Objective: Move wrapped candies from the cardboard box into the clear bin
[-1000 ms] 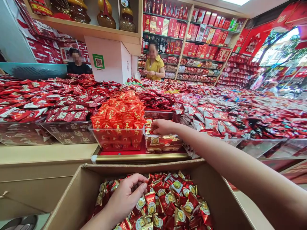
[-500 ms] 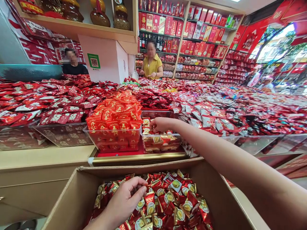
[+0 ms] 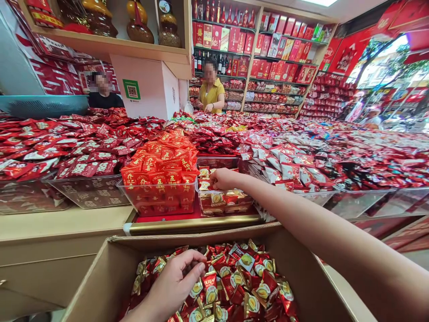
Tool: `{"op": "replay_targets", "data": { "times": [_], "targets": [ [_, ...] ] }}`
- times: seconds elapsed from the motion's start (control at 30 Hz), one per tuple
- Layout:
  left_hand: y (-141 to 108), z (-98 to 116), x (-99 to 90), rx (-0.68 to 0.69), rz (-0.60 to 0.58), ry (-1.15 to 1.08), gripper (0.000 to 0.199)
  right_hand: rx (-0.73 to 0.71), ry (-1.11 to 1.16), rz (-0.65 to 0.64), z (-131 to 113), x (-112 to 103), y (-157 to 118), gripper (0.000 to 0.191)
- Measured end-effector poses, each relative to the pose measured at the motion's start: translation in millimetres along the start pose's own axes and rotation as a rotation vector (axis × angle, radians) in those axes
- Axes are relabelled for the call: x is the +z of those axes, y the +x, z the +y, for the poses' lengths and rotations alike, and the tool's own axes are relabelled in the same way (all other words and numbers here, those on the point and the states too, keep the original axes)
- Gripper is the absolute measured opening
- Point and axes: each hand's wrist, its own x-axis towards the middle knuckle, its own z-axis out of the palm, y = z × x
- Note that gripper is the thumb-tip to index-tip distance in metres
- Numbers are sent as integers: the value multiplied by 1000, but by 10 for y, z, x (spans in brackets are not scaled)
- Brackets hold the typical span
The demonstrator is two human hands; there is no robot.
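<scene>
And here's the cardboard box (image 3: 114,273), right up against the near side of the display, a heap of durian-printed candies (image 3: 234,277) in red and gold wrappers filling its bottom. Over that heap, inside the box, the left hand (image 3: 182,277) sits loosely curled, thumb close to the forefinger; whether anything is tucked in there, one cannot tell. Just beyond the box's far rim, the right hand (image 3: 229,179) is at a clear bin (image 3: 208,192) holding the same gold-and-red candies, fingers bent inward, their grip hidden from view.

Now the surface! Between box and bin runs a gold-edged strip (image 3: 197,226) with red behind it; left of the box, a stretch of cream counter (image 3: 94,221). Beyond the box and a touch left, orange-red packets (image 3: 161,156) tower out of their own bin, while red and white packets (image 3: 295,165) spread away far to the box's right.

And what a room! Well beyond the box, a co-worker in yellow (image 3: 212,94) stands before tall shelves (image 3: 254,58) of bottles and red cartons. Farther left of the box, a teal basket (image 3: 43,105), a second person in dark clothing (image 3: 103,99) and a white column (image 3: 147,74) bearing a QR sign (image 3: 131,89).
</scene>
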Motion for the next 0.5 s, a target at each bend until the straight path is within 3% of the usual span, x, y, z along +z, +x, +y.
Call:
{"op": "replay_targets", "data": {
  "times": [0.2,0.5],
  "targets": [
    [5,1,10,5,-3,34,22,-18,81,32,-16,-57,-25,18],
    [-10,31,11,-19,2,74,22,-39,347,-66,30,-26,30,22]
  ]
}}
